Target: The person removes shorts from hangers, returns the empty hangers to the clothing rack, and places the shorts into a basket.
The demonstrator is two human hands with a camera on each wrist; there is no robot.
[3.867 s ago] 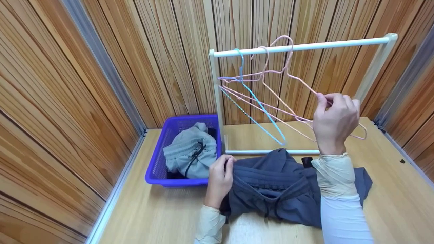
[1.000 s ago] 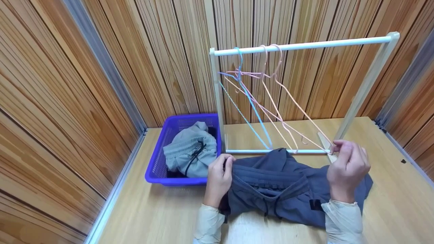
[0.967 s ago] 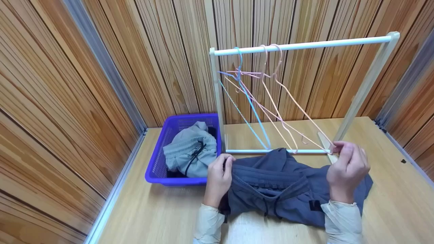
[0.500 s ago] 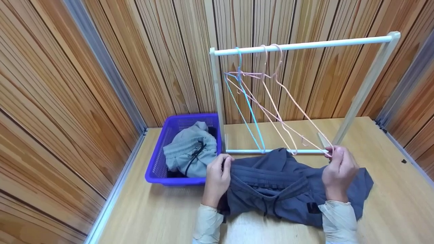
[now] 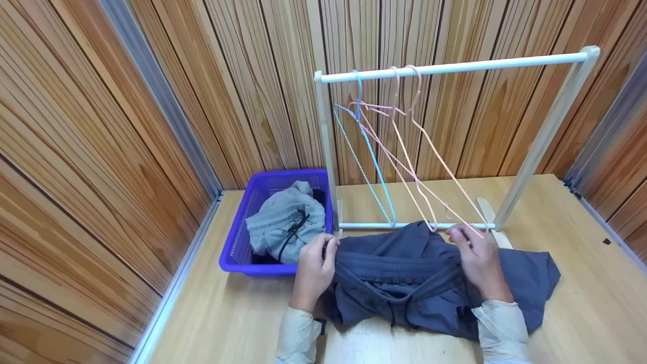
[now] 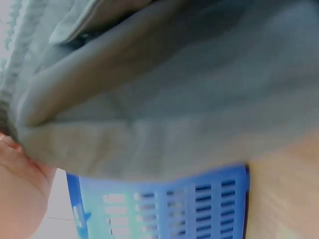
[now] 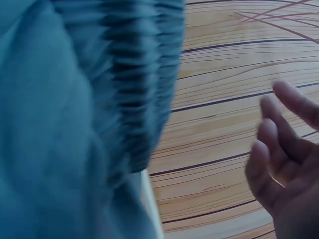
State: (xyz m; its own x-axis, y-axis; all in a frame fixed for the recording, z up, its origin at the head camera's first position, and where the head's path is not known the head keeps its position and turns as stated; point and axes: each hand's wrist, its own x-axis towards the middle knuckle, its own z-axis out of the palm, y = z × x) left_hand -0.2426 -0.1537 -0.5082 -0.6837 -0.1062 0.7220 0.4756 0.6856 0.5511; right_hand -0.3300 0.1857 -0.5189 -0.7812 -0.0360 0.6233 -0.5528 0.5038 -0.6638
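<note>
Dark grey-blue drawstring pants (image 5: pixel 404 268) lie on the table with the waistband facing me. My left hand (image 5: pixel 316 265) pinches the left end of that waistband. In the left wrist view the grey cloth (image 6: pixel 164 114) covers most of the picture and hides the fingertips. My right hand (image 5: pixel 477 258) is above the right part of the pants, close to the lower corner of a pink hanger (image 5: pixel 450 164). Its fingers (image 7: pixel 269 132) are loosely bent and spread in the right wrist view, apart from the gathered waistband (image 7: pixel 137 74), with nothing between them.
A white rack (image 5: pixel 495 64) stands behind the pants. Another pink hanger (image 5: pixel 404 151) and a blue hanger (image 5: pixel 374 156) hang from its bar. Left of the rack is a purple basket (image 5: pixel 235 253) holding light grey drawstring pants (image 5: pixel 285 222). Wood-patterned walls (image 5: pixel 242 76) enclose the table.
My right hand has let go of the pink hanger and come left toward the waistband. My left hand has shifted slightly left with its end of the pants. The blue hanger has swung left.
</note>
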